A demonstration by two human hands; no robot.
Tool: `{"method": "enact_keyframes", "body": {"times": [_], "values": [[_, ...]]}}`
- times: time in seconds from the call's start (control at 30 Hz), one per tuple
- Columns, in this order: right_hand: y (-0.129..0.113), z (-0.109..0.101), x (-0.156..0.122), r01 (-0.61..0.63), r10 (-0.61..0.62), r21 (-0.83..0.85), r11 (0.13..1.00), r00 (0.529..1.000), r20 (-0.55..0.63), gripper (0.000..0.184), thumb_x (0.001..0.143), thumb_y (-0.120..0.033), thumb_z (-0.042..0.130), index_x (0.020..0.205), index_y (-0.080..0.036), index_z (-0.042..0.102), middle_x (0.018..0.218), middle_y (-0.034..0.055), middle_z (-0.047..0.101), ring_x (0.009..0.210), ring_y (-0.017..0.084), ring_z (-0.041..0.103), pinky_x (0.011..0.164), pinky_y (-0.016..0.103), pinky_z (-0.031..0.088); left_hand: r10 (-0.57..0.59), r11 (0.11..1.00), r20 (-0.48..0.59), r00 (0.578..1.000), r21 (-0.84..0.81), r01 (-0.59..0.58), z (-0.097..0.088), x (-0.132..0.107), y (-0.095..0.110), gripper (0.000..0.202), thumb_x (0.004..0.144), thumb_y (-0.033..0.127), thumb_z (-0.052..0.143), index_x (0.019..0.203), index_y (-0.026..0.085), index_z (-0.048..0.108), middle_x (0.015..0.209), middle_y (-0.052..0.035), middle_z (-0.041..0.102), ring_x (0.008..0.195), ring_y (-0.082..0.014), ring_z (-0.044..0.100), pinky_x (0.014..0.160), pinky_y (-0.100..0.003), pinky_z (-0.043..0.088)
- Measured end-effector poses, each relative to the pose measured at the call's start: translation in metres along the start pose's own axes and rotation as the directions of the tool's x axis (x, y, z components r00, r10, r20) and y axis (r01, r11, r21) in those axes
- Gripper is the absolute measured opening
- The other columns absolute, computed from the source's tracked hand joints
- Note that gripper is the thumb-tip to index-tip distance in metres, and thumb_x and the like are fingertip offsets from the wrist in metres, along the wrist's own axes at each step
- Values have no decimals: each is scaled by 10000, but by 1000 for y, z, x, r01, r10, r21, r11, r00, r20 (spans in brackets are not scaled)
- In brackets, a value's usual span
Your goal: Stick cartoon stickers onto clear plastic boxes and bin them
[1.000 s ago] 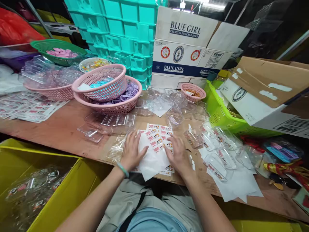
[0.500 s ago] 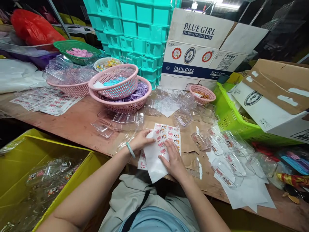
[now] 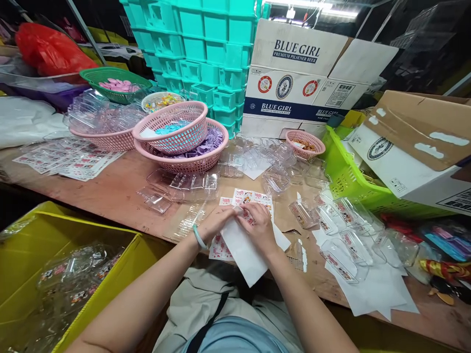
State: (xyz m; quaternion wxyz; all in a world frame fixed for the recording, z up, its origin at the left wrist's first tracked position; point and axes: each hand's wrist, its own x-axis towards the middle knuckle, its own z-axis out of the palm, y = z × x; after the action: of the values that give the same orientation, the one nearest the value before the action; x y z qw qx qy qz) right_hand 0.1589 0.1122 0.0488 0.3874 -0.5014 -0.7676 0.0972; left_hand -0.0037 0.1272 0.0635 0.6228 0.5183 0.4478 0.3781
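Note:
A sticker sheet [image 3: 253,198] with small red cartoon labels lies on the wooden table [image 3: 110,189] in front of me, partly under white backing paper [image 3: 245,250]. My left hand [image 3: 215,224], with a pale green bangle at the wrist, and my right hand [image 3: 259,228] meet over the sheet, their fingertips pinched together at a sticker near its middle. Several clear plastic boxes [image 3: 344,230] with labels on them lie to the right on more white paper.
Stacked pink baskets [image 3: 184,142] with blue and purple pieces stand at the back left, clear trays [image 3: 184,184] before them. A lime green basket [image 3: 342,176] and cardboard boxes [image 3: 305,78] stand right. A yellow bin [image 3: 47,274] holds clear boxes at the lower left. More sticker sheets [image 3: 73,159] lie far left.
Both hands lay flat and apart on the sheet; they have drawn together and now pinch at one spot. The white backing paper has shifted toward me.

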Motion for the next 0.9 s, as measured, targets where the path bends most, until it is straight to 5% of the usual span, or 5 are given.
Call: {"method": "enact_keyframes", "body": {"times": [0.13,0.27,0.5,0.7,0.9], "values": [[2,4,0,44,-43,-60,997,999,22,140,915,-252,555,998,-209,660,980,55,702,956,223,612,1001,438,392,90,992,9,996,90,-90,3,3,2,279,774,396,564,637,169,649,689,-31,627,778,-203,549,716,-293,430],[7,5,-3,45,-45,39,998,999,16,220,955,-240,467,1053,-213,662,1034,57,711,977,203,638,1063,452,351,90,988,13,996,129,-90,3,5,0,337,777,450,567,589,171,595,616,-14,556,672,-168,486,609,-267,386],[15,-4,-5,-282,303,344,896,953,-9,263,924,-364,508,878,-188,698,864,49,713,824,190,666,775,318,524,-16,1000,18,1000,18,16,6,5,-1,381,746,515,627,690,139,608,602,18,496,538,-96,395,501,-224,292],[14,-8,-9,-72,69,164,984,997,26,357,841,-323,652,1189,-247,624,1245,77,615,1177,230,550,1038,409,417,-89,972,-80,993,-224,69,6,9,-4,370,649,473,748,737,131,636,607,16,554,505,-84,445,489,-212,315],[12,1,-6,-49,51,110,993,999,-19,161,872,-290,622,1005,-230,691,997,56,712,972,220,630,962,419,455,-116,959,-37,993,-263,102,9,10,-13,361,654,457,745,740,111,689,668,-42,648,561,-117,524,543,-237,369]]}}
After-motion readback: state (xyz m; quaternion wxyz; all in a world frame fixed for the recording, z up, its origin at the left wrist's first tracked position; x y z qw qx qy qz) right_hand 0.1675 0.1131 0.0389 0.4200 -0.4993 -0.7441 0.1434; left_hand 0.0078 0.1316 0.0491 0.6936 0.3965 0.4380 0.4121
